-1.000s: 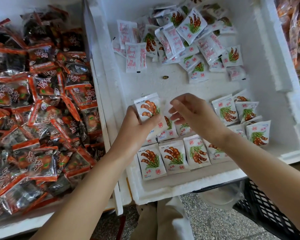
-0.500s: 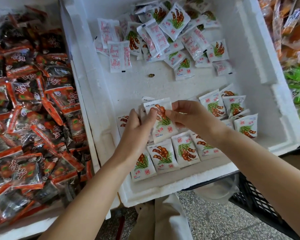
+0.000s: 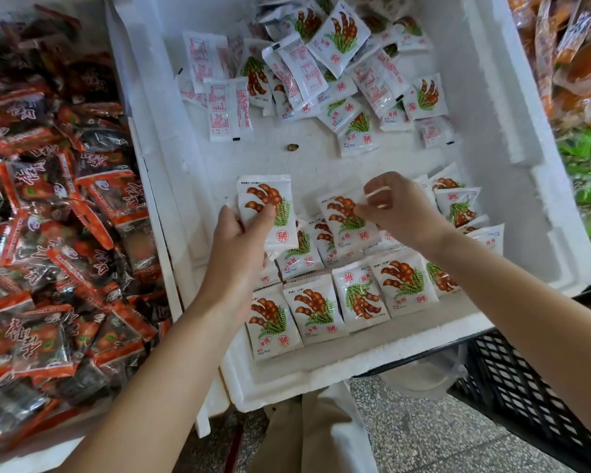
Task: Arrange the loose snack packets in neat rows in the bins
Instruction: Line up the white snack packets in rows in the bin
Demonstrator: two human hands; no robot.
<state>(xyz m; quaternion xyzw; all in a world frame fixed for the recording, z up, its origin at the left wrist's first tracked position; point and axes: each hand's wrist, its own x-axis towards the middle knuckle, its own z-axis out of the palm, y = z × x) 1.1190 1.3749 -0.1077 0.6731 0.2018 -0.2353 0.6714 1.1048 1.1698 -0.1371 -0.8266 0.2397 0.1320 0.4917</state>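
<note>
Lining the near wall of the bin (image 3: 321, 374), a row of packets (image 3: 321, 310) lies printed side up. Just beyond, the left hand (image 3: 239, 235) pinches a 1st packet (image 3: 270, 204), thumb on its front; the right hand (image 3: 401, 213), fingers curled, pinches a 2nd packet (image 3: 343, 221). Loose packets (image 3: 321, 73) heap farthest back.

white packets (image 3: 358, 133): "jing dian" beside red seal; red packets (image 3: 41, 336): script illegible.

speckled grey floor (image 3: 423, 435), black lattice crate (image 3: 516, 380) at right
</note>
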